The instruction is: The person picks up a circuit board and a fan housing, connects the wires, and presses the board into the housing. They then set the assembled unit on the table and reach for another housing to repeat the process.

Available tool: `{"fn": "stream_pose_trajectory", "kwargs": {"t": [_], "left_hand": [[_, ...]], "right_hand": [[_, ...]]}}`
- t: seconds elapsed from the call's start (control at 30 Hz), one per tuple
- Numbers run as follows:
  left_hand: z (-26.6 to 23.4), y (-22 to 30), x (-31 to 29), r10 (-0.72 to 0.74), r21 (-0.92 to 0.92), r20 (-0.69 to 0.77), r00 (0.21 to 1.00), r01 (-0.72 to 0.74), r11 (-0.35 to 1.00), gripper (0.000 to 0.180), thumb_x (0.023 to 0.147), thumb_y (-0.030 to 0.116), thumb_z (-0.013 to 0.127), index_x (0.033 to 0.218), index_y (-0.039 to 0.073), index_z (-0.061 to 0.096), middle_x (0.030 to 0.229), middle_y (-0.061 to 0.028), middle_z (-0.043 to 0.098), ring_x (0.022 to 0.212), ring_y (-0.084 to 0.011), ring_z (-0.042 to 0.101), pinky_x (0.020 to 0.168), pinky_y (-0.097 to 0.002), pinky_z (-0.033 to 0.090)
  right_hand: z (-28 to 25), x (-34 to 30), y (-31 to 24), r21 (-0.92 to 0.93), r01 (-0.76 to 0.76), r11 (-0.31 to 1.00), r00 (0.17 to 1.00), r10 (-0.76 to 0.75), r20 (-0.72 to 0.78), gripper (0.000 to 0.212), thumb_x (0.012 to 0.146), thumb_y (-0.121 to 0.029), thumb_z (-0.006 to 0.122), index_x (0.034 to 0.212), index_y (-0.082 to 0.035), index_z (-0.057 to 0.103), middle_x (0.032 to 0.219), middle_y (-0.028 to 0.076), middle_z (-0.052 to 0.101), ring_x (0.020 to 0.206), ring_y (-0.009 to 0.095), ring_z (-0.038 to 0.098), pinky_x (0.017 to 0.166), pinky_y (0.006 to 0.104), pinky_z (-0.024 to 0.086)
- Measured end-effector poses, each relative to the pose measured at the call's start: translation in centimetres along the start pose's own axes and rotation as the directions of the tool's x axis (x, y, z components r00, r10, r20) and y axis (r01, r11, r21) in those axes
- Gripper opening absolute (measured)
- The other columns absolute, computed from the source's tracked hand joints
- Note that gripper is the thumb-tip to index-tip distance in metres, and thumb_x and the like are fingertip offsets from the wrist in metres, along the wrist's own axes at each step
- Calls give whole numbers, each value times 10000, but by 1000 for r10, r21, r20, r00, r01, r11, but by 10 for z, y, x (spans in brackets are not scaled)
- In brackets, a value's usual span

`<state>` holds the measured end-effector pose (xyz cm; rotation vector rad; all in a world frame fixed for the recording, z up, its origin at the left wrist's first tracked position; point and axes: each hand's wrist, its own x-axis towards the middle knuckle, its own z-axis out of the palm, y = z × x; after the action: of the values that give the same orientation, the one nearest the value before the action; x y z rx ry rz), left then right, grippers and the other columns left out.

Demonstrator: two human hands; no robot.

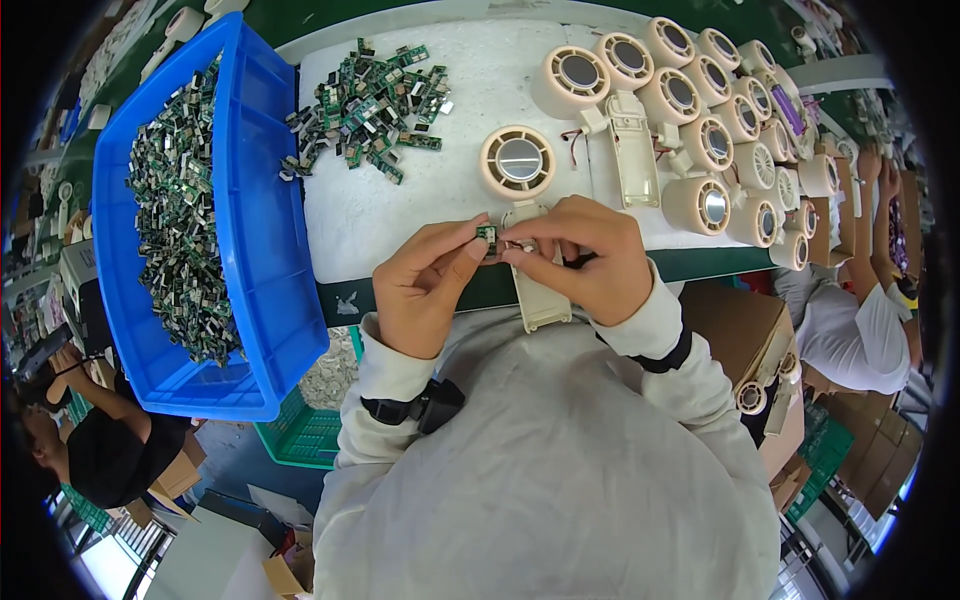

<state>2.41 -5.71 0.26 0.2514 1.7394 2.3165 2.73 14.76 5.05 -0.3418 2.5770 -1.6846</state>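
Note:
Between thumb and fingers, my left hand pinches a small green circuit board. My right hand is closed beside it, thumb and forefinger on a small wire connector that meets or nearly meets the board; the exact contact is too small to tell. Below both hands lies the open cream handle of a handheld fan, its lower end over the table's front edge. The round fan head with a shiny dark centre lies just beyond my fingers.
A blue bin full of circuit boards stands at the left. Beside it lies a loose pile of boards on the white table surface. Several cream fan heads crowd the right side, with an open handle among them. People work at both sides.

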Motion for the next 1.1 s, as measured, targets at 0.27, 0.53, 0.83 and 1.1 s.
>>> {"fn": "stream_pose_trajectory", "kwargs": {"t": [0.27,0.53,0.83,1.1], "left_hand": [[2,2,-1,-67,-32,-78,995,65,997,261,989,-33,596,1244,-42,651,1209,-167,664,1050,-224,689,918,-337,593],[12,-1,-5,47,55,-113,992,-41,998,263,986,-26,604,1244,-29,658,1177,-155,673,1025,-215,696,899,-319,588],[17,-3,-11,225,505,-77,971,-157,849,288,927,-36,674,1207,19,712,1111,-140,694,935,-204,711,832,-291,561],[28,-2,-15,288,601,-138,948,-151,785,335,899,-75,679,1215,30,714,1079,-133,693,925,-212,712,816,-298,562]], "right_hand": [[-4,-3,16,-275,406,872,914,-385,127,215,844,-4,743,1051,-58,771,890,38,625,752,187,563,653,315,469],[-1,-2,10,-120,218,969,974,-223,-33,158,780,-7,774,935,-34,754,838,60,626,673,168,567,598,288,471],[8,3,11,-224,241,944,943,-282,-174,169,703,-9,795,854,-29,722,808,55,610,623,150,556,550,277,462],[17,-1,6,-288,195,938,928,-272,-255,176,678,11,790,821,-36,700,770,45,576,603,141,546,548,281,461]]}}
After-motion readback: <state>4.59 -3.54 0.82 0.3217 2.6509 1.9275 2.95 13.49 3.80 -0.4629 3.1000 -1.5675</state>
